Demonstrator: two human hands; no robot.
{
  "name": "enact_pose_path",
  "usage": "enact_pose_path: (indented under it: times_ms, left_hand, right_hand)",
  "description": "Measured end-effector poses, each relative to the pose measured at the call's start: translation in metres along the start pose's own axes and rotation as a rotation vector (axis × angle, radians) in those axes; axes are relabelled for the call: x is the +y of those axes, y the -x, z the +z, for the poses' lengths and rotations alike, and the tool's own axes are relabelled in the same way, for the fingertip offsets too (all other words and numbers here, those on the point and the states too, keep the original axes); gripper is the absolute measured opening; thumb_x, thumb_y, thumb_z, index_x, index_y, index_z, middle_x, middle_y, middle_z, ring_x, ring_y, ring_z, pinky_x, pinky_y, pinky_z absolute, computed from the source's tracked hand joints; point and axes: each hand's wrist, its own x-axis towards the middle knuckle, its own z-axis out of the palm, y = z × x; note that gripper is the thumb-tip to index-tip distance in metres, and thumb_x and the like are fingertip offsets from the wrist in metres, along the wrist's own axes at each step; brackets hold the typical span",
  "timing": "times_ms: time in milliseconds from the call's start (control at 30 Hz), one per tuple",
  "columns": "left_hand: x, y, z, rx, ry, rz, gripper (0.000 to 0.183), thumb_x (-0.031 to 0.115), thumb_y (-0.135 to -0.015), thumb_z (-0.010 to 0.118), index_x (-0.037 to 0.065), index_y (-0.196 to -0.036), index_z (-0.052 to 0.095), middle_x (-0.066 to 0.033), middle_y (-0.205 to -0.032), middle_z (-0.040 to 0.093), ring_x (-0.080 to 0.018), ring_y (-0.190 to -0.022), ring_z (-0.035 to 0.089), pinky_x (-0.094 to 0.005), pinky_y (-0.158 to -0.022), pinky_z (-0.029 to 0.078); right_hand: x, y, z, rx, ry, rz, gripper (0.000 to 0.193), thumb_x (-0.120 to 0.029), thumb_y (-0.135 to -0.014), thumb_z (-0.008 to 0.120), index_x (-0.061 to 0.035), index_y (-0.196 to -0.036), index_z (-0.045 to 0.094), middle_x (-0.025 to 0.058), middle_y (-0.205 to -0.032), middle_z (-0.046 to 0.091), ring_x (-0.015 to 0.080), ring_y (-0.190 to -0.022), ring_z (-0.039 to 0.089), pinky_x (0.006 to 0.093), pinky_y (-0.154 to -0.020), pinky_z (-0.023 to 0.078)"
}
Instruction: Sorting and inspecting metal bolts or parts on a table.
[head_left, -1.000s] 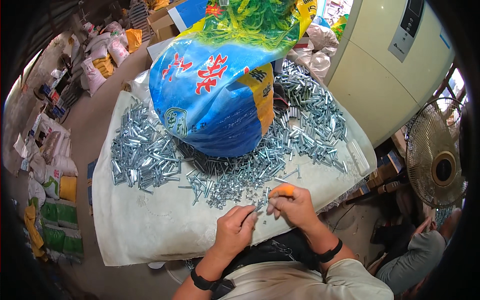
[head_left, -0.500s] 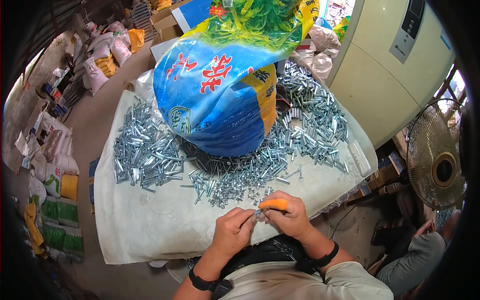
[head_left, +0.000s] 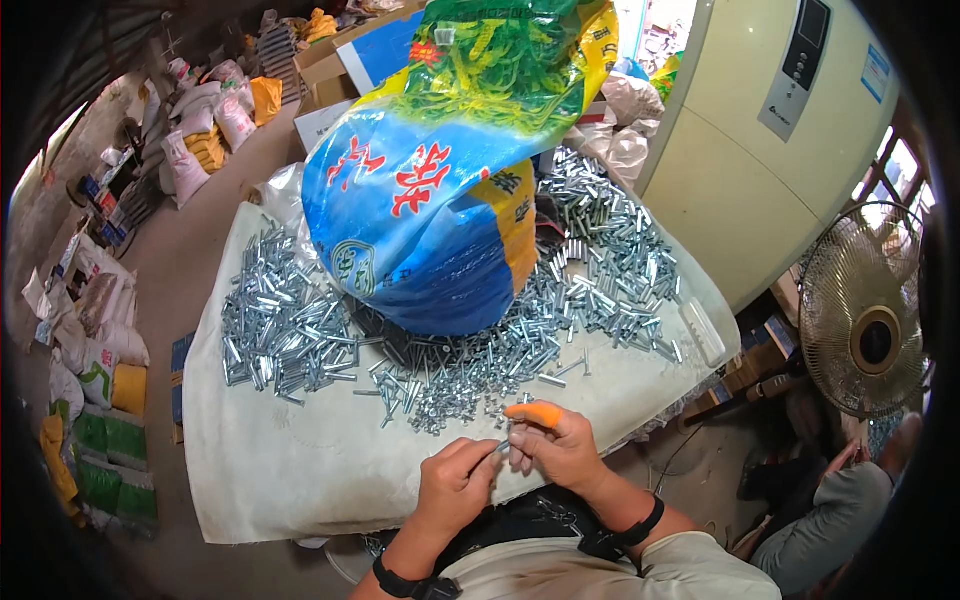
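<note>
Just above the front edge of the cloth-covered table (head_left: 300, 470), my two hands meet. My left hand (head_left: 452, 485) pinches a slim silver fastener (head_left: 503, 446) between thumb and forefinger; too little of it shows to tell bolt from sleeve. My right hand (head_left: 565, 450) is curled at the fastener's other end, an orange cover (head_left: 534, 413) on one finger. Whether its fingertips hold a further small part is hidden. Beyond the hands lies a heap of small silver pieces (head_left: 445, 402), mixed with bolts. A loose bolt (head_left: 574, 367) lies to its right.
A large blue, green and yellow bag (head_left: 420, 230) stands mid-table. Silver metal tubes (head_left: 285, 330) pile at left, more (head_left: 620, 260) at right. A clear plastic tray (head_left: 703, 333) lies near the right edge. A fan (head_left: 870, 335) and a seated person (head_left: 835, 520) are to the right.
The view has shifted slightly, so the table sits lower and further left. My right fingers have loosened and spread a little around the fastener, while my left hand keeps its pinch.
</note>
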Motion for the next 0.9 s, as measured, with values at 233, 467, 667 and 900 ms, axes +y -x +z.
enact_pose_path:
  times_ms: [233,467,667,900]
  left_hand:
    - [0.008,0.001,0.001,0.038,-0.176,0.2,0.022,-0.001,-0.094,0.08,0.004,-0.115,0.081,-0.0146,-0.093,0.076,-0.0341,-0.074,0.074,-0.0414,-0.066,0.059]
    - [0.029,-0.001,0.002,-0.005,-0.124,0.168,0.024,-0.003,-0.094,0.078,0.003,-0.118,0.08,-0.0147,-0.091,0.075,-0.0307,-0.074,0.075,-0.0388,-0.066,0.058]
    - [0.009,-0.015,0.001,0.272,-0.176,0.131,0.02,-0.003,-0.101,0.074,-0.002,-0.12,0.079,-0.0121,-0.091,0.077,-0.018,-0.067,0.073,-0.0325,-0.062,0.057]
    - [0.014,-0.012,0.006,0.197,-0.132,0.151,0.018,0.0,-0.102,0.073,0.0,-0.12,0.076,-0.0199,-0.099,0.077,-0.0372,-0.082,0.078,-0.0433,-0.072,0.061]
  right_hand:
    - [-0.004,0.002,0.015,0.097,0.045,0.018,0.028,-0.014,-0.112,0.076,0.0025,-0.134,0.075,-0.0018,-0.088,0.068,0.0042,-0.068,0.061,0.0219,-0.06,0.048]
    - [0.022,-0.006,0.001,0.094,0.141,-0.149,0.035,-0.026,-0.114,0.073,0.0037,-0.133,0.076,0.0111,-0.116,0.075,0.0168,-0.099,0.076,0.0294,-0.087,0.061]
    - [0.0,0.008,0.027,-0.067,0.423,-0.464,0.078,-0.047,-0.118,0.062,0.0096,-0.168,0.043,0.0241,-0.162,0.06,0.0293,-0.143,0.065,0.0397,-0.11,0.058]
    - [0.004,-0.006,0.024,-0.021,-0.036,-0.167,0.077,-0.044,-0.116,0.065,0.0116,-0.165,0.046,0.0363,-0.168,0.05,0.0413,-0.147,0.063,0.0419,-0.122,0.051]
